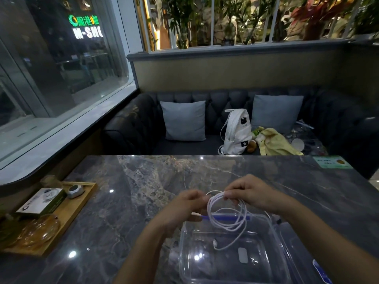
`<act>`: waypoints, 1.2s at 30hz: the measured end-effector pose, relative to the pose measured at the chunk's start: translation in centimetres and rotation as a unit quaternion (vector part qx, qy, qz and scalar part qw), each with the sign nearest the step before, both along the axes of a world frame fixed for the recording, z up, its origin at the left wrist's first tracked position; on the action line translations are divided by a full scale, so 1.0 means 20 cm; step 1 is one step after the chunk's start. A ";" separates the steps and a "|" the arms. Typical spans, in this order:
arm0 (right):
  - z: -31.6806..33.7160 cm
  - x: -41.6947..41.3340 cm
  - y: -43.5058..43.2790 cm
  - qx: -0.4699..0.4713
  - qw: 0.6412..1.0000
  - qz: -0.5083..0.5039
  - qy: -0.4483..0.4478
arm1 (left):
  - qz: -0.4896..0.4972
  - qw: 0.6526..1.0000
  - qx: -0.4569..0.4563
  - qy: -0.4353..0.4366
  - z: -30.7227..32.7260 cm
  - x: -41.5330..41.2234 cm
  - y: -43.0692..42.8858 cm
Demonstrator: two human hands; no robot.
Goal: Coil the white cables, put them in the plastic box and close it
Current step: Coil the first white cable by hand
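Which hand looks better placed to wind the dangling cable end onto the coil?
Probably the left hand: the right hand pinches the top of the white cable coil above the plastic box, while the left sits beside the loops.

Plastic box (231,261) sits on the desk (143,201) at near right; cable (227,214) hangs above it. Tray (82,203) lies at far left. Sofa (205,124) stands behind the desk, carrying a backpack (238,134)

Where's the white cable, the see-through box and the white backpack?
white cable (226,228), head view, bottom of the coiled loops.
plastic box (185,238), head view, left wall.
white backpack (239,138), head view, front panel.
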State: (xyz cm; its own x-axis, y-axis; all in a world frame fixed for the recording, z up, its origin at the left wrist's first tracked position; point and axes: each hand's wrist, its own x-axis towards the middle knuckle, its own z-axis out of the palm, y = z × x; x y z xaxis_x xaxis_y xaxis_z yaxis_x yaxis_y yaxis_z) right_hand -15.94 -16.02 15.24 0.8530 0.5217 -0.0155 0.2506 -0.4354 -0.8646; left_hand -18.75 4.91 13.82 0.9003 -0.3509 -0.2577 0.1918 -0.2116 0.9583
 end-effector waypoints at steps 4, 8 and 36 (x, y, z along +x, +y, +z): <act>0.02 0.03 0.00 0.000 0.999 0.009 -0.031 | -0.073 0.997 0.030 -0.006 -0.04 0.02 0.03; 0.02 0.05 -0.01 0.043 0.999 -0.010 -0.008 | -0.097 0.993 -0.060 0.015 -0.08 0.02 0.05; -0.12 0.02 0.11 -0.109 0.967 -0.104 -0.206 | 0.186 0.968 -0.166 -0.031 -0.26 0.02 -0.15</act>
